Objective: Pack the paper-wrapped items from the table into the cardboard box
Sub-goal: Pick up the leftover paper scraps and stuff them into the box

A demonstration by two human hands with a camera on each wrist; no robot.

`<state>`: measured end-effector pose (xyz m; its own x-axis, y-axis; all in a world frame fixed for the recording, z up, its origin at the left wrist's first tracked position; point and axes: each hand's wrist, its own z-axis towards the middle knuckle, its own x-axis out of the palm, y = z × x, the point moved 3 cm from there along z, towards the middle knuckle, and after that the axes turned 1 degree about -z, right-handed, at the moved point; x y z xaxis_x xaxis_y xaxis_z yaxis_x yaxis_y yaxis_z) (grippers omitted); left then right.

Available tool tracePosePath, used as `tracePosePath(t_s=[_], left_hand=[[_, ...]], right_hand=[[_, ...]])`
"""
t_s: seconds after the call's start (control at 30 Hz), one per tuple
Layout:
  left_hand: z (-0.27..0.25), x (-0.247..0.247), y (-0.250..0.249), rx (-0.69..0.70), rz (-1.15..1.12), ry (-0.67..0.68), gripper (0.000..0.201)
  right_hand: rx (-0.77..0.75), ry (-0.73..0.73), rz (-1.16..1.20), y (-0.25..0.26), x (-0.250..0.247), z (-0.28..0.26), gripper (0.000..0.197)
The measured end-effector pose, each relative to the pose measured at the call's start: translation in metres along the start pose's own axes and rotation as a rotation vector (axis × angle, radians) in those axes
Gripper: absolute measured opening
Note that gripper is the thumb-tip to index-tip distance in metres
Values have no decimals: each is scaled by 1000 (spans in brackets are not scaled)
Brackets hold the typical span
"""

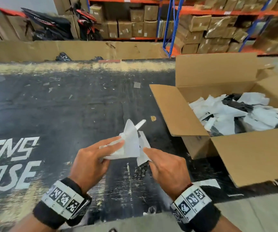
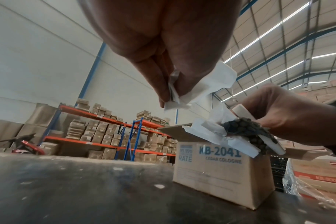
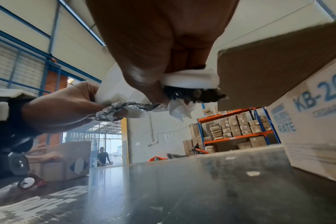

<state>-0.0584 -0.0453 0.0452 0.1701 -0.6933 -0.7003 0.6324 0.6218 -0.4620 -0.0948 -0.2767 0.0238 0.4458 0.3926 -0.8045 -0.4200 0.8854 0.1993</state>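
Both hands up over the black table [image 1: 68,106]: left hand [image 1: 91,163] pinches crumpled white paper [image 1: 129,144], right hand [image 1: 166,168] clamps the dark bumpy paper-wrapped item [image 2: 246,130]. Open brown cardboard box [image 1: 252,156] beyond right, holding white-wrapped pieces [image 1: 226,114].

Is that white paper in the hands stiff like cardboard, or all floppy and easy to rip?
Probably floppy: the white paper creases and bunches where the left hand pinches it. It likely weighs little, since a fingertip pinch holds it up. It may tear if tugged, because the right hand grips the other end and its edges look thin and ragged.
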Motion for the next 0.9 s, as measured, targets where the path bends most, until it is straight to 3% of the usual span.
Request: tracePosePath(t_s=[0.2,0.5,0.63,0.8,0.9], left_hand=[[-4,15,-125,70,-1,-83,71],[64,70,-270,171,-149,-149,55],[106,108,-310,129,-222,-98,50],[173,147,-327,62,-73,-23,47],[219,163,-321,-10,15,30,42]], right_hand=[[-56,-67,41,-28,-96,-64,36],[-8,-211,-131,-115,-231,-116,45],[67,-272,-184,-164,-274,-119,37],[126,-352,-277,-225,-316,-92,29],[164,-256,-321,-269,-328,-53,24]])
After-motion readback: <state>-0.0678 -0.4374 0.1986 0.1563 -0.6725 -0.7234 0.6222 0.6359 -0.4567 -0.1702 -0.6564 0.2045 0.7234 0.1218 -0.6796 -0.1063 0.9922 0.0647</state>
